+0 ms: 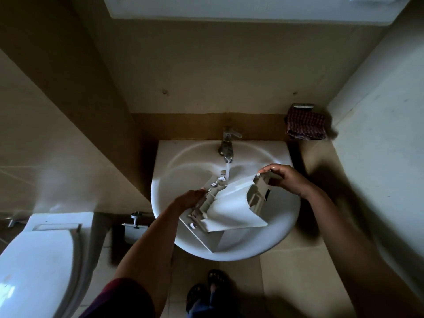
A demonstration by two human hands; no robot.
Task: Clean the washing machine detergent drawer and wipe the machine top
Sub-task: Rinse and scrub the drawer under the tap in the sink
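The white detergent drawer (231, 207) lies tilted inside the white washbasin (165, 180), its curved front panel facing up. My left hand (189, 199) grips its left side near the grey compartments. My right hand (284, 179) holds its far right corner. The chrome tap (227, 145) runs, and its stream lands by the drawer's upper edge.
A dark checked cloth (306, 125) hangs from a holder on the wall to the right of the basin. A white toilet (39, 260) stands at the lower left, with a chrome valve (135, 222) beside it. My sandalled feet (206, 292) show on the tiled floor below.
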